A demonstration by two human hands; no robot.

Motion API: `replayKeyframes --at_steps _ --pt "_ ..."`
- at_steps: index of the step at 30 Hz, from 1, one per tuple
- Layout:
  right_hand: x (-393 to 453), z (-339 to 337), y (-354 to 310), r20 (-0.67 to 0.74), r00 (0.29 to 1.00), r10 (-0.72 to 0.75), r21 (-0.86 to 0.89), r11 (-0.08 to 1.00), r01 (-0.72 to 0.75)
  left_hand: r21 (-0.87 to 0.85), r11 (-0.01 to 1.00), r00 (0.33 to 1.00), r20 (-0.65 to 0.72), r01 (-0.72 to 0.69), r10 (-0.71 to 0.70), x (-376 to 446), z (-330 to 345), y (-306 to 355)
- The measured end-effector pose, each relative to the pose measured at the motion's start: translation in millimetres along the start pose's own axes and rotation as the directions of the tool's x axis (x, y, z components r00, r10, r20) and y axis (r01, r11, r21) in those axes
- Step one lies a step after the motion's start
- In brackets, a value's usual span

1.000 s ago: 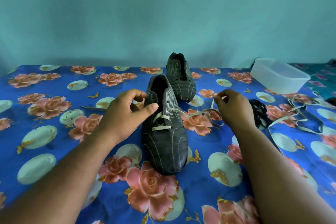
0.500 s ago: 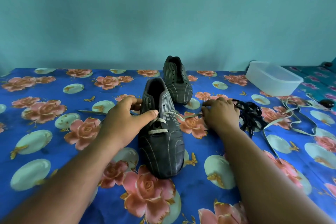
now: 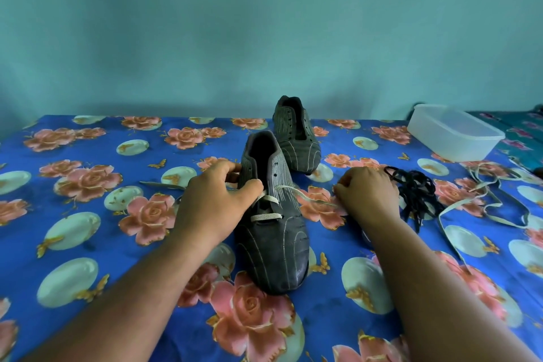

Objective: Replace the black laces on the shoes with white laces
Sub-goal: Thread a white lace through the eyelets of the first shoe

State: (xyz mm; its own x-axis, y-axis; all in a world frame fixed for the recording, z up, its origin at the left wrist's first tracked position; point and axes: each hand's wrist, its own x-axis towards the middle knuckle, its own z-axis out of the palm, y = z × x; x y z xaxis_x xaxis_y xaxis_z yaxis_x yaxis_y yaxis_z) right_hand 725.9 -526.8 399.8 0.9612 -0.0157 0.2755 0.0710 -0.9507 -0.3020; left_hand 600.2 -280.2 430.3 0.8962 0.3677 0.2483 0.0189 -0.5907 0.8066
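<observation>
Shoes: two dark grey ones with pale stripes on a blue flowered cloth (image 3: 88,244) over the surface. Near shoe (image 3: 273,232) sits centre, toe toward the camera, upright. Far shoe (image 3: 295,138) just behind it and slightly right, eyelets bare.

White lace (image 3: 266,216) crosses the lowest eyelets of the near shoe in one flat bar, with a second strand rising diagonally above it. One end runs out the right side of the shoe, across the cloth to the right hand (image 3: 367,195). The other end trails left on the cloth behind the left hand (image 3: 217,200).

Left hand grip: fingers curled round the left side of the near shoe's collar, thumb pressed across the tongue area just above the lacing. Holds the shoe.

Right hand grip: knuckles up, resting on the cloth right of the shoe, fingertips bunched and pinching the white lace end; the exact pinch point is hidden under the fingers.

Black laces (image 3: 417,194) in a loose tangle just right of the right hand, touching or nearly so. Second white lace (image 3: 499,206) sprawls in loops further right. Clear plastic tub (image 3: 454,132) at far right, well apart from the shoes. Teal wall (image 3: 264,23) behind.
</observation>
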Motion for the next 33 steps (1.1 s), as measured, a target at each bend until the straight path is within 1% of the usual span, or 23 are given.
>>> replayKeyframes --at_steps 1,2,4,7,9,10,11,13,17,19,22,25,27,30,33 --pt "-2.1 -2.9 -2.0 0.006 1.000 -0.003 0.056 0.998 0.003 -0.003 1.000 1.000 -0.002 0.000 0.000 -0.3 -0.4 0.4" --pt "-4.1 -6.6 -4.5 0.013 1.000 -0.008 0.148 0.989 0.006 -0.008 1.000 1.000 -0.004 0.001 -0.001 -0.5 -0.7 0.7" --pt "-11.4 -19.8 -14.5 0.001 0.999 -0.037 0.383 0.923 0.034 -0.014 1.000 1.000 0.000 -0.002 0.002 -1.3 -1.8 2.4" --pt "-32.2 -47.6 -37.6 -0.019 0.993 -0.118 0.676 0.731 0.100 -0.021 1.000 1.000 0.021 -0.013 0.014 -3.5 -1.6 5.3" --pt "-47.6 -59.3 -54.8 0.029 0.979 -0.200 0.794 0.600 0.099 -0.015 1.000 0.999 0.028 -0.017 0.018 -5.1 -2.3 6.4" --pt "-53.4 -60.4 -61.2 0.058 0.967 -0.249 0.823 0.561 0.095 -0.011 1.000 0.999 0.030 -0.022 0.023 -5.1 -1.7 7.2" --pt "-57.3 -58.0 -67.1 0.062 0.950 -0.307 0.827 0.548 0.123 -0.001 1.000 0.999 0.027 -0.028 0.029 -5.4 -2.1 7.0" --pt "-59.6 -49.0 -74.5 0.019 0.924 -0.381 0.792 0.570 0.219 0.023 0.999 0.999 0.030 -0.039 0.038 -6.2 -2.5 7.9" --pt "-58.4 -36.3 -78.4 -0.006 0.913 -0.407 0.729 0.624 0.282 0.036 0.998 0.997 0.050 -0.056 0.055 -7.1 -4.3 8.3" --pt "-59.0 -34.4 -80.5 -0.022 0.890 -0.455 0.665 0.658 0.353 0.051 0.996 0.996 0.066 -0.070 0.066 -6.7 -5.5 6.0" --pt "-54.4 -28.8 -81.1 -0.025 0.850 -0.526 0.623 0.657 0.425 0.066 0.994 0.986 0.144 -0.092 0.082 -3.1 -12.4 2.7" --pt "-47.6 -20.6 -76.9 -0.003 0.824 -0.567 0.602 0.657 0.454 0.055 0.987 0.951 0.281 -0.153 0.131 2.6 -24.2 0.8" --pt "-46.0 -17.2 -76.2 -0.010 0.822 -0.570 0.627 0.636 0.449 0.034 0.980 0.928 0.327 -0.198 0.176 7.4 -28.0 -3.8" --pt "-48.5 -15.5 -81.4 -0.073 0.845 -0.531 0.623 0.637 0.454 0.012 0.975 0.944 0.253 -0.221 0.211 15.0 -27.4 -12.7" --pt "-50.1 -15.3 -84.4 -0.132 0.860 -0.493 0.634 0.625 0.455 -0.080 0.975 0.953 0.209 -0.207 0.220 17.9 -26.0 -15.7"
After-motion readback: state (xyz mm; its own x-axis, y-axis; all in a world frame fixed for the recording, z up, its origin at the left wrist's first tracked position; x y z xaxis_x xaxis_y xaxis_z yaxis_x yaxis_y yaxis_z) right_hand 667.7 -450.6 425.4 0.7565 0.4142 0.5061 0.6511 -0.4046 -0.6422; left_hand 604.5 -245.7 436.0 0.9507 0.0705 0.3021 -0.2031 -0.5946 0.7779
